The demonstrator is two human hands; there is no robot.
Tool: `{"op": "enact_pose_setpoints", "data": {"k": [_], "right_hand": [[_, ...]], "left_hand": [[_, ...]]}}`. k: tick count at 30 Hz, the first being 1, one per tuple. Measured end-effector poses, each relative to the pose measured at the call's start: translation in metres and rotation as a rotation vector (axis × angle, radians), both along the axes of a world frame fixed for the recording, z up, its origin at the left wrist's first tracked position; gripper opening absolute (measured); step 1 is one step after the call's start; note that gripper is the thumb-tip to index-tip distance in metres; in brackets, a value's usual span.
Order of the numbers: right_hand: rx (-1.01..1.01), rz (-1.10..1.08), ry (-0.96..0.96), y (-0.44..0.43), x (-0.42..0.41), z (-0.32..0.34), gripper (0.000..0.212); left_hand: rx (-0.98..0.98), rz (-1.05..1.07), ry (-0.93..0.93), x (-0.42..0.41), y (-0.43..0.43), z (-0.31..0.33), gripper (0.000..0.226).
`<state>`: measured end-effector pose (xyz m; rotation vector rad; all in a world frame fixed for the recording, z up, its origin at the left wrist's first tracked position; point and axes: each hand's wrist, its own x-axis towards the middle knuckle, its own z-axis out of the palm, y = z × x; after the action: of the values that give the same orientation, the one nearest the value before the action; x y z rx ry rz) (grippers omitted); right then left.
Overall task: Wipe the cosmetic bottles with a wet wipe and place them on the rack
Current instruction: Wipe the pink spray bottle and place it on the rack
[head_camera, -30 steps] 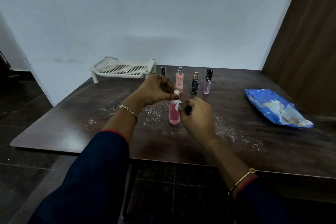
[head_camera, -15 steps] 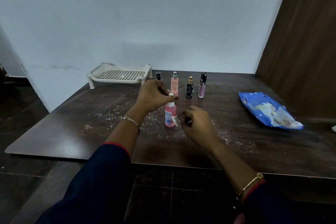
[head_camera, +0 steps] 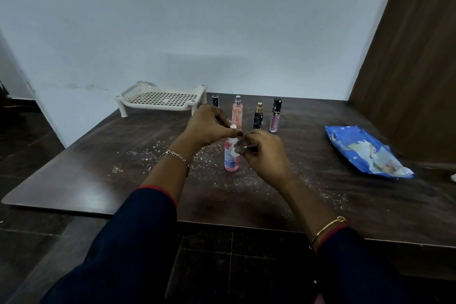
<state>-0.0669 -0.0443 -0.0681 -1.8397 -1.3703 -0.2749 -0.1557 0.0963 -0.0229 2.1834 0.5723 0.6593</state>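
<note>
A pink bottle [head_camera: 231, 159] with a white cap stands upright on the dark table [head_camera: 98, 175]. My left hand [head_camera: 209, 126] pinches its cap from the left. My right hand [head_camera: 264, 153] presses a small white wet wipe [head_camera: 237, 147] against the bottle's upper side, fingers curled round the wipe. Behind them stands a row of small bottles: a black-capped one [head_camera: 215, 100] partly hidden by my left hand, a peach spray [head_camera: 237, 112], a black one with a gold cap [head_camera: 258, 116] and a lilac tube [head_camera: 275, 116]. The cream rack [head_camera: 161, 101] stands bare at the back left.
A blue wet-wipe pack [head_camera: 365, 153] lies on the table at the right. White specks are scattered over the table's middle around the pink bottle. A brown wooden panel [head_camera: 407, 57] rises at the right, a pale wall behind. The table's front edge is close to me.
My right hand has slid the wipe up from the bottle's lower side to its upper part. My left hand keeps its hold on the cap. The view has tilted a little.
</note>
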Motion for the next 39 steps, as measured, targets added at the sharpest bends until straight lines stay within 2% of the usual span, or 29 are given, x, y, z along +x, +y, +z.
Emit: {"op": "enact_pose_setpoints", "data": {"k": [4,7,9,12,14,15,18,21,24,28,31,36,39], "right_hand": [[0.004,-0.031,0.073,-0.002,0.004,-0.001,0.007],[-0.186,-0.111,0.114,-0.007,0.007,-0.015,0.009],[-0.177,-0.164,0.204,-0.008,0.007,-0.023,0.01],[0.067,-0.195,0.55,-0.005,0.01,-0.018,0.015],[0.193,-0.093,0.801,-0.001,0.009,-0.008,0.015],[0.205,-0.045,0.863,0.001,0.007,-0.005,0.014],[0.153,-0.014,0.796,0.006,-0.006,-0.005,0.016],[0.208,-0.092,0.672,0.008,-0.015,-0.014,0.024],[0.244,-0.118,0.63,0.007,-0.02,-0.019,0.032],[0.278,-0.133,0.664,0.008,-0.021,-0.018,0.034],[0.29,-0.154,0.688,0.008,-0.023,-0.02,0.025],[0.12,-0.184,0.683,0.0,-0.021,-0.034,0.028],[0.17,-0.211,0.731,-0.004,-0.021,-0.035,0.027]], "left_hand": [[-0.004,-0.023,0.014,-0.001,0.0,0.001,0.031],[-0.03,-0.026,0.017,-0.002,-0.001,0.0,0.033],[-0.031,-0.025,0.008,-0.003,-0.003,0.0,0.033],[-0.037,-0.021,0.003,-0.003,-0.005,0.001,0.033],[-0.035,-0.017,0.007,-0.003,-0.005,0.001,0.032],[-0.033,-0.012,0.007,-0.002,-0.004,0.0,0.031],[-0.005,0.014,-0.006,-0.001,-0.005,-0.002,0.029],[-0.007,0.036,-0.028,-0.002,-0.007,-0.004,0.028],[-0.007,0.046,-0.035,-0.003,-0.009,-0.004,0.027],[-0.02,0.044,-0.036,-0.004,-0.013,-0.003,0.027],[-0.011,0.064,-0.04,-0.005,-0.015,-0.004,0.027],[0.007,0.091,-0.043,-0.005,-0.019,-0.004,0.027],[0.003,0.08,-0.05,-0.005,-0.021,-0.004,0.027]]}}
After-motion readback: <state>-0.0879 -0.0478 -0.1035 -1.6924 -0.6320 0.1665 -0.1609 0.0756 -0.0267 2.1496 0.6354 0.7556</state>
